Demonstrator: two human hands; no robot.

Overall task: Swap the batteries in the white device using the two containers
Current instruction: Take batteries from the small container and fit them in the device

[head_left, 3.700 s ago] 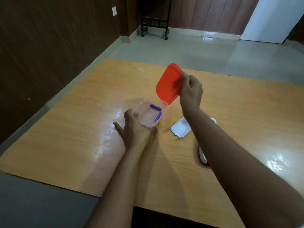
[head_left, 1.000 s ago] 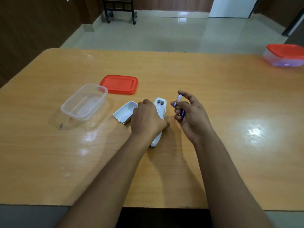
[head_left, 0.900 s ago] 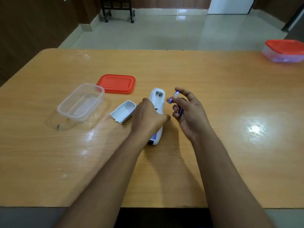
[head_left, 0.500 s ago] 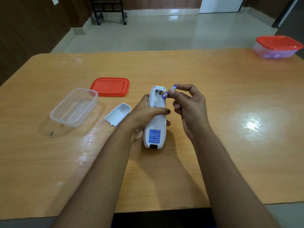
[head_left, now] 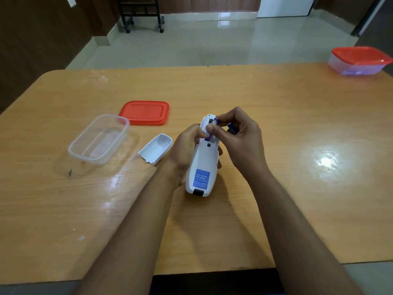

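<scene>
My left hand (head_left: 184, 150) grips the white device (head_left: 203, 167), tilted up off the table, blue label facing me and its battery bay open at the far end. My right hand (head_left: 238, 137) pinches a purple battery (head_left: 212, 129) lying over that bay, thumb and forefinger on it. A second purple battery (head_left: 232, 128) is tucked behind the same hand's fingers. The device's white battery cover (head_left: 156, 151) lies inner side up just left of my left hand. Further left stands the clear container (head_left: 98, 139) with nothing in it, its red lid (head_left: 145, 112) flat beside it.
A second clear container with a red lid (head_left: 359, 60) on it sits at the far right corner of the wooden table (head_left: 297, 188); something purple shows through its wall. A black wheeled stand (head_left: 141, 15) is on the floor beyond the table.
The right hand went from the container lid to holding two batteries. The left hand lifted the device off the table. One battery has come down from beside the bay onto it.
</scene>
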